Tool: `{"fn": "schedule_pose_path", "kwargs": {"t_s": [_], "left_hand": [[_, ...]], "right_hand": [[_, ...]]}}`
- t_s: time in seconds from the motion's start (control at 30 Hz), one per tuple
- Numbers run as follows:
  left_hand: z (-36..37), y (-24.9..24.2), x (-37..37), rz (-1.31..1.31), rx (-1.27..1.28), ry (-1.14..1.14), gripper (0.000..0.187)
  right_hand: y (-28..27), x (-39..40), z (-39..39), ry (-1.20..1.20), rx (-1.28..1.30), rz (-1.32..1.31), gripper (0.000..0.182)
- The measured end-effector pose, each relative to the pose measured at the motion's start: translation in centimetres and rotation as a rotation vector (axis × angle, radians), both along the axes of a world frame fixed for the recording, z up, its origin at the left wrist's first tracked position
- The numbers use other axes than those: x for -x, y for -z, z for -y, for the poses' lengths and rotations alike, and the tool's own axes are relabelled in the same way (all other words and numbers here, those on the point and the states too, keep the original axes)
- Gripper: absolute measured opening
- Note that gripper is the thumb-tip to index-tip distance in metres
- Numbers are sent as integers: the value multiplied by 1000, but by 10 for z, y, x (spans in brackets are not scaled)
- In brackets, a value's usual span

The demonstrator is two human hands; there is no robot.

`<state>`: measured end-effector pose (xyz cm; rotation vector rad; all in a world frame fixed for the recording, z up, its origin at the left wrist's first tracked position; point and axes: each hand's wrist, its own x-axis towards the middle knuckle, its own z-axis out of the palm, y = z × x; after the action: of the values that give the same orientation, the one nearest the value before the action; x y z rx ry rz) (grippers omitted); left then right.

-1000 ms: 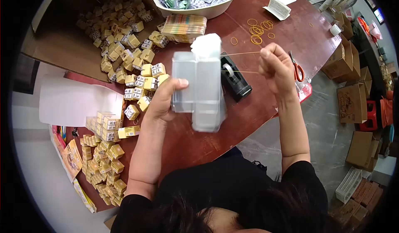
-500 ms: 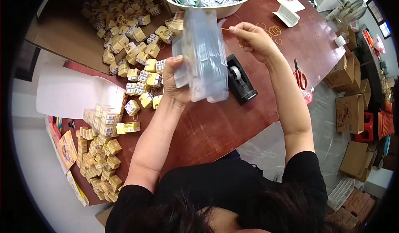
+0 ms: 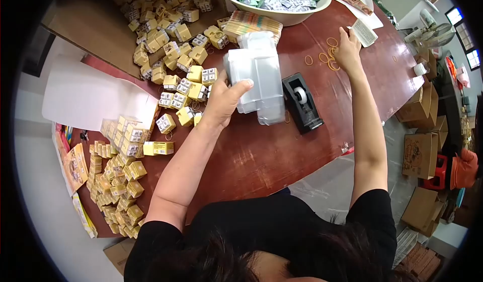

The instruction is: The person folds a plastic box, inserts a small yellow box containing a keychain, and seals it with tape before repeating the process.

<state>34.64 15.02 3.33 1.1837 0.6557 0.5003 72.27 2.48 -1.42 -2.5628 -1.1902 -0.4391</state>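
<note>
My left hand (image 3: 221, 100) grips a stack of clear, flat plastic packaging (image 3: 259, 78), thumb across its front and fingers behind it. The pieces hang over the table, their edges uneven. Out at the far right, my right hand (image 3: 348, 53) has its fingers extended, just beside a printed paper leaflet (image 3: 364, 33) and a few loose rubber bands (image 3: 330, 55); nothing shows in its grasp. Below the bands sits a black tape dispenser (image 3: 303, 103) with a roll of tape in it.
Small yellow-and-white cube-shaped pieces (image 3: 187, 88) spread from a large cardboard box (image 3: 90, 27). A bowl rim (image 3: 297, 17) encircles green sachets. Stacked cards (image 3: 254, 25) lie below it. Yellow boxes (image 3: 118, 186) pile up at left. Cardboard cartons (image 3: 419, 156) stand on the right.
My right hand has moved away from the plastic stack, up and right towards the leaflet, and the rubber band it pulled is no longer seen in it. The stack has turned to face me.
</note>
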Motion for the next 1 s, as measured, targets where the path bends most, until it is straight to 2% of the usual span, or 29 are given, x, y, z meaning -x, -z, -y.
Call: {"fn": "schedule_pose_path", "kwargs": {"t_s": [0.03, 0.1, 0.13, 0.17, 0.23, 0.3, 0.33, 0.4, 0.43, 0.5, 0.53, 0.6, 0.63, 0.67, 0.7, 0.73, 0.77, 0.8, 0.87, 0.9, 1.0], "left_hand": [[-8, 10, 0, 14, -19, -61, 57], [-20, 19, -2, 55, 3, -73, 55], [-24, 22, -4, 92, 23, -77, 54], [-27, 20, -7, 49, 23, -98, 58], [-26, 20, -16, -33, -15, -117, 61], [-34, 37, -22, -102, -90, -83, 73], [-35, 41, -24, -104, -86, -82, 73], [-33, 42, -23, -95, -121, -28, 59], [-32, 40, -22, -97, -120, -29, 59], [-28, 35, -14, -117, -76, 0, 41], [-29, 49, -14, -139, -132, -26, 33], [-35, 69, -16, -201, -306, -70, 37], [-30, 57, -14, -252, -412, -91, 39], [-29, 63, -13, -255, -413, -93, 39], [-31, 74, -14, -359, -916, -278, 38], [-28, 65, -15, -451, -1421, -465, 38], [-22, 56, -12, -408, -1291, -529, 37], [-21, 37, -7, -414, -1290, -535, 37], [-20, 13, 4, -375, -750, -336, 31], [-24, 15, 3, -327, -616, -338, 26], [-30, 14, 2, -293, -623, -317, 21]], "right_hand": [[-5, 22, 9, -83, -155, 47, 72], [-24, 91, 21, -365, -299, -197, 77], [-32, 132, 34, -429, -244, -345, 87], [-41, 168, 45, -357, -79, -414, 94], [-62, 209, 57, -226, 116, -524, 97], [-43, 205, 67, -214, 91, -456, 95], [-41, 201, 71, -193, 108, -455, 94], [-49, 200, 74, -130, 181, -532, 90], [-51, 200, 75, -132, 182, -534, 90], [-53, 201, 75, -274, 87, -178, 86], [-57, 202, 65, -311, 11, -152, 77], [-61, 202, 36, -415, -67, -126, 72], [-61, 202, 20, -507, -151, -93, 68], [-59, 203, 2, -510, -153, -96, 68], [-57, 203, -16, -557, -149, -81, 64], [-57, 205, -29, -604, -145, -65, 61], [-60, 207, -37, -605, -148, -66, 61], [-68, 210, -44, -605, -175, -95, 60], [-73, 215, -56, -612, -223, -130, 62], [-71, 216, -61, -623, -222, -137, 62], [-66, 216, -69, -591, -172, -68, 66]]}}
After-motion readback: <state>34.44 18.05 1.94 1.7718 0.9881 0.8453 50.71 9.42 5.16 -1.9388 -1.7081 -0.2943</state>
